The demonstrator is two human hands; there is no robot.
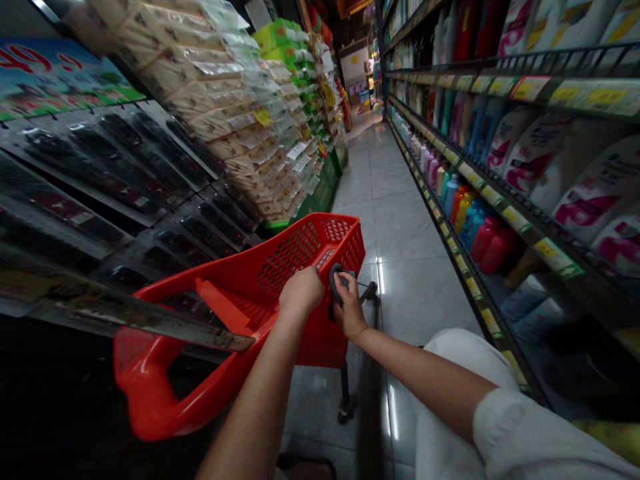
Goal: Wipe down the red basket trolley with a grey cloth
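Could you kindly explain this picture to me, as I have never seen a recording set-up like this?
There is no machine here: a person works with two bare hands, and one camera worn on the head looks forward and down at them. The left hand appears closed over the near rim of a red shopping cart. The right hand holds a dark grey object beside the cart; I cannot tell what it is. The cart stands on a tiled floor. To the right, shelves carry bottles; to the left are stacked packages and hanging packs.
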